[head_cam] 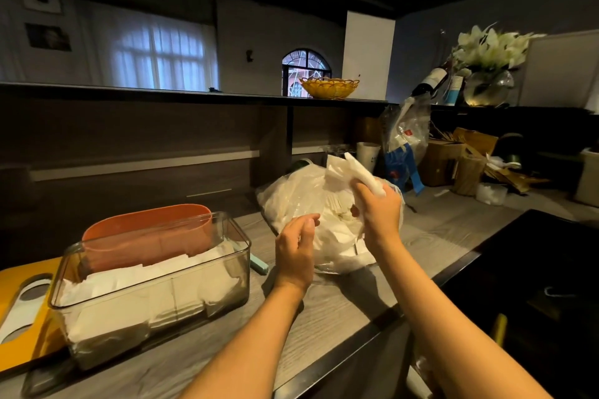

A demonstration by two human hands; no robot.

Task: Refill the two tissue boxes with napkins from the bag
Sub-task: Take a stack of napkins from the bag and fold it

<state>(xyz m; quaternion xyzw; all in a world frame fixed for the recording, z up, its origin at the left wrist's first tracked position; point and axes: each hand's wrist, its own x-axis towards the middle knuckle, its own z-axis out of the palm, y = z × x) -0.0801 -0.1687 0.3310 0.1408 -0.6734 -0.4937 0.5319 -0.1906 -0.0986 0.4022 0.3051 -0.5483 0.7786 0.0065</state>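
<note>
A stack of white napkins [363, 173] is gripped in the right hand [377, 209] above the clear plastic bag [291, 201] on the wooden surface [340, 304], the left hand [296, 244] loosely open beside it, the napkin-filled clear tissue box [155, 288] further left.

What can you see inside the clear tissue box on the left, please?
The clear tissue box holds stacked white napkins, with an orange box standing behind them. Whatever lies beneath the napkins is covered.

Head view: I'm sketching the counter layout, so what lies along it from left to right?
Yellow board → clear tissue box → left hand → napkin bag → right hand holding napkins → brown boxes.
</note>
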